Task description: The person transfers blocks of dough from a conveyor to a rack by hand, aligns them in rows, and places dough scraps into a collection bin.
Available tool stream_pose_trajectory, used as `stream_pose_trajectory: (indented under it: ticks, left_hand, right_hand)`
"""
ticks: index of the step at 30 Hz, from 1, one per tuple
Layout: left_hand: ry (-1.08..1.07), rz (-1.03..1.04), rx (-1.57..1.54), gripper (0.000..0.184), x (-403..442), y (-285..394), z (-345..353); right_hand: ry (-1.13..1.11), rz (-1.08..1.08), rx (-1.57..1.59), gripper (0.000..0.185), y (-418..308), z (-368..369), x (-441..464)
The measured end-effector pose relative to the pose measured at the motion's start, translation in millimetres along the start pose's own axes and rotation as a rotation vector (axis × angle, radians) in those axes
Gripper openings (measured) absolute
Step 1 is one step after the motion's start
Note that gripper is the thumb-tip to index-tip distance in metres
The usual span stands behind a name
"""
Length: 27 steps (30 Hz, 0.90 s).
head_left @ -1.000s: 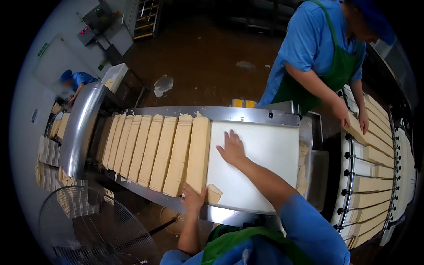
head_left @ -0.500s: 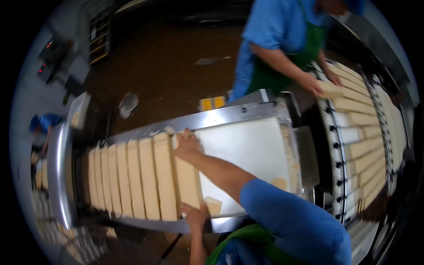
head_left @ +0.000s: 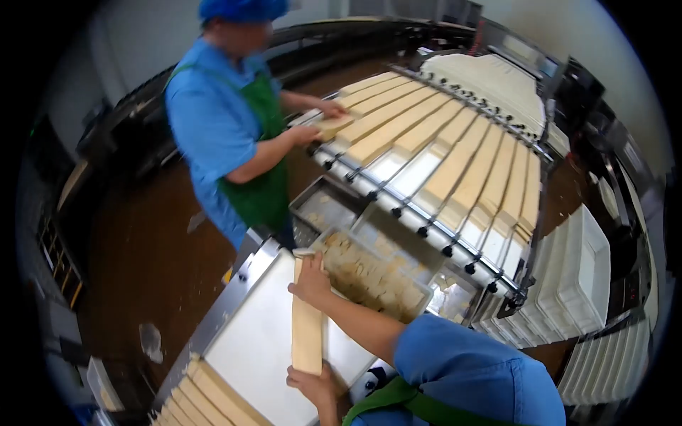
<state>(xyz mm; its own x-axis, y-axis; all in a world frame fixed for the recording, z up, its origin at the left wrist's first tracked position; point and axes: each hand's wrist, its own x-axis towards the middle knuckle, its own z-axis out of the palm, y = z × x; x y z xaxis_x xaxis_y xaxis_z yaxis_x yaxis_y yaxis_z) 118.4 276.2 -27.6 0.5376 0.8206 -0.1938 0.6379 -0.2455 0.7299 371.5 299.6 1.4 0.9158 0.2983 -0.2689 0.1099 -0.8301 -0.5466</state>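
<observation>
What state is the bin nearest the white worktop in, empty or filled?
Not empty: pale scraps lie across the bin; how deep, cannot tell.

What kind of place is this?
Probably a food factory: dough-like slabs lie in rows on a conveyor, scraps fill a bin, and a co-worker wears a hair cover.

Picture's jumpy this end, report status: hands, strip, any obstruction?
Right hand on dough strip's far end, left hand on near end. Strip over white surface. Scrap bin close alongside; co-worker apart.
</observation>
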Motion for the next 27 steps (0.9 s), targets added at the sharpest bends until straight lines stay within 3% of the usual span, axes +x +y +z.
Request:
stream_pose_trajectory:
  ticks: [4,8,9,12,16,19,21,22,24,27]
  left_hand:
    - [0.182,0.270,-0.056,0.071,13.3,44.4,46.6]
    - [0.065,0.430,-0.242,0.070,20.9,126.6,76.9]
    - [0.075,0.547,-0.043,0.072,21.0,151.6,81.8]
    - [0.058,0.695,-0.097,0.072,36.0,206.6,112.3]
    - [0.074,0.773,-0.160,0.074,58.1,267.9,152.7]
    - [0.064,0.801,-0.131,0.069,72.9,303.5,173.7]
    - [-0.127,0.836,-0.110,0.063,90.2,312.9,190.8]
    - [-0.115,0.830,-0.098,0.063,99.0,313.9,201.7]
    - [-0.361,0.815,-0.195,0.061,113.7,315.1,218.4]
    - [-0.449,0.744,-0.225,0.063,117.3,321.6,234.9]
  right_hand:
    - [0.283,0.033,0.278,0.081,66.9,-82.0,11.7]
    - [0.402,0.111,0.342,0.081,129.4,-167.6,41.9]
    - [0.414,0.117,0.421,0.083,146.0,-189.2,54.9]
    - [0.511,0.167,0.496,0.084,185.5,-237.8,96.5]
    - [0.550,0.223,0.428,0.083,218.7,-292.1,150.4]
    - [0.417,0.268,0.200,0.077,252.3,-319.7,185.7]
    - [0.284,0.255,-0.047,0.070,280.8,-332.0,207.9]
    - [0.227,0.243,-0.153,0.066,292.6,-338.1,215.5]
    - [0.266,0.237,-0.154,0.063,314.4,-344.6,243.2]
    - [0.287,0.246,-0.163,0.061,333.4,-360.4,268.0]
